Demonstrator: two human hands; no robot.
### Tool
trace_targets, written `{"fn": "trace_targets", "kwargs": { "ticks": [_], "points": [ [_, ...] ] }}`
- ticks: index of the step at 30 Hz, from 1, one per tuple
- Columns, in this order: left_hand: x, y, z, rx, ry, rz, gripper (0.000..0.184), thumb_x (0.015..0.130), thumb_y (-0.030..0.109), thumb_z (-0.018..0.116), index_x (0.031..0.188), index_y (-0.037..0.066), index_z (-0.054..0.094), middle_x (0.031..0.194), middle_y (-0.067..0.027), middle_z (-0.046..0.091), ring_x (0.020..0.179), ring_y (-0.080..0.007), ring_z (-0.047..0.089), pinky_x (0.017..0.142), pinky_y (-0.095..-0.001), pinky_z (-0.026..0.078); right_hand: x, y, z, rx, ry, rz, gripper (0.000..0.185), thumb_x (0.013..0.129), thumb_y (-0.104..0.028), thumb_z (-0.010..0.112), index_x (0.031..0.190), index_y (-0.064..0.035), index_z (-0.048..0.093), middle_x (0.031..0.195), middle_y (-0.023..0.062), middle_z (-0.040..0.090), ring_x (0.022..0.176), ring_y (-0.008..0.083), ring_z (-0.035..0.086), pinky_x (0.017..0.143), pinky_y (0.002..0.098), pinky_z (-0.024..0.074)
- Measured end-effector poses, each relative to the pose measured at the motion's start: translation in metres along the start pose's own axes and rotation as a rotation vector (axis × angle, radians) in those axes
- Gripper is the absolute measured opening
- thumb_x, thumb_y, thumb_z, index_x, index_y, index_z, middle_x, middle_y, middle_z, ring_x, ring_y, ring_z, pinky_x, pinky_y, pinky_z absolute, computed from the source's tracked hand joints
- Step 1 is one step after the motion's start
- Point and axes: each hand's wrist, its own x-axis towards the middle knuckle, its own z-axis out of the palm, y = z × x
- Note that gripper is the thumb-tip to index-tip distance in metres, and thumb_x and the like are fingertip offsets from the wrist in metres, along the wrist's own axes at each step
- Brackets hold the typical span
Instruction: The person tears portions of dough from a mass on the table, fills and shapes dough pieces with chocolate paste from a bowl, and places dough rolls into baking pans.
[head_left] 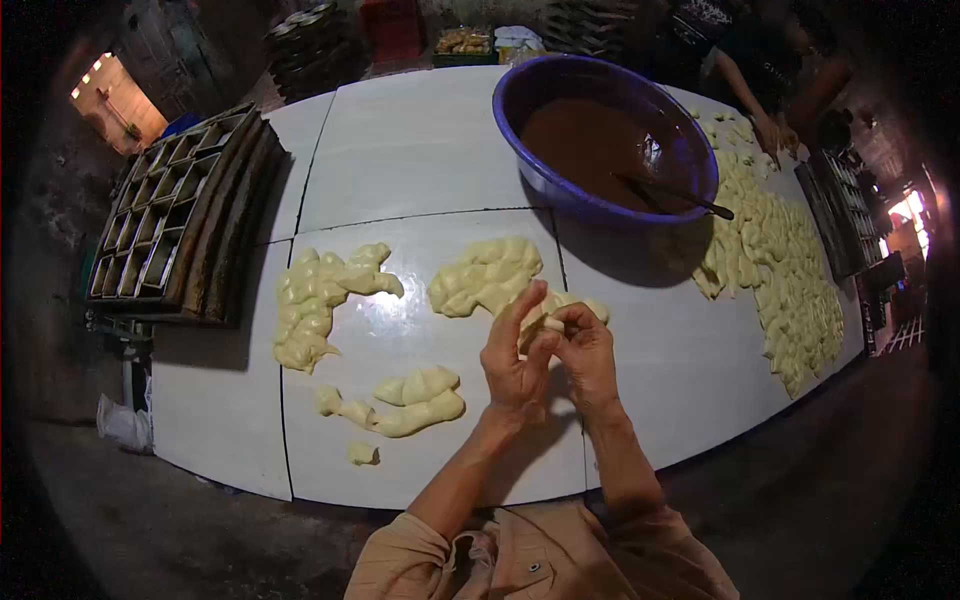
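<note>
We are finding no words, numbers or signs that we can read. Near the top edge, on the right, we are seeing pale marks [703, 12] on a person's dark garment [686, 27]; they are looking too small and blurred, so we are not managing to tell lettering from pattern.

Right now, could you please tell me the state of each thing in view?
Left hand, partly open at dough piece
Right hand, pinching dough piece
Dough piece, raised between the hands
Basin, uncovered, holding brown liquid
Utensil, leaning on the basin's rim
Mould trays, stacked
Far-right dough, spread in pieces
Left-side dough, in clumps
</note>
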Motion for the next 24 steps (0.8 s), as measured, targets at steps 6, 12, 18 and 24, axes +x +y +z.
{"fn": "trace_targets", "kwargs": {
  "ticks": [6,12,18,24],
  "points": [
    [0.004,-0.037,0.043,-0.267,-0.191,-0.096,0.094,0.078,0.031,0.084,0.151,0.003,0.032,0.124,-0.0178,0.064,0.105,-0.0244,0.067,0.089,-0.0322,0.054,0.019,-0.046,-0.014,0.329,-0.043,0.117,0.017,0.096,-0.017,0.065,0.107,-0.006,0.058,0.096,0.0018,0.064,0.086,0.0092,0.062,0.076,0.0235,0.052],
    [0.006,-0.024,0.033,-0.301,-0.233,-0.457,0.076,0.088,0.005,0.072,0.151,0.005,0.029,0.131,-0.0192,0.057,0.099,-0.019,0.066,0.086,-0.0306,0.055,0.121,-0.113,-0.05,-0.257,0.042,-0.129,0.018,0.096,-0.021,0.062,0.103,-0.0048,0.058,0.094,0.0023,0.062,0.084,0.0082,0.059,0.073,0.0253,0.0493],
    [0.013,-0.022,-0.017,-0.03,-0.184,-0.552,0.036,0.097,0.013,0.064,0.129,-0.003,0.056,0.113,-0.0151,0.067,0.096,-0.0163,0.065,0.082,-0.0294,0.054,0.233,-0.114,-0.11,-1.267,-0.228,-0.06,0.031,0.088,-0.028,0.061,0.104,-0.0021,0.064,0.094,0.0141,0.068,0.087,0.0244,0.064,0.079,0.0387,0.049],
    [0.01,-0.014,-0.026,0.024,-0.221,-0.587,0.035,0.097,0.016,0.064,0.125,-0.004,0.059,0.108,-0.0134,0.069,0.094,-0.0158,0.066,0.084,-0.0292,0.053,0.241,-0.104,-0.104,-1.519,-0.461,0.139,0.03,0.082,-0.026,0.061,0.098,-0.0022,0.069,0.097,0.0142,0.07,0.088,0.0259,0.065,0.079,0.0397,0.0493]
  ]
}}
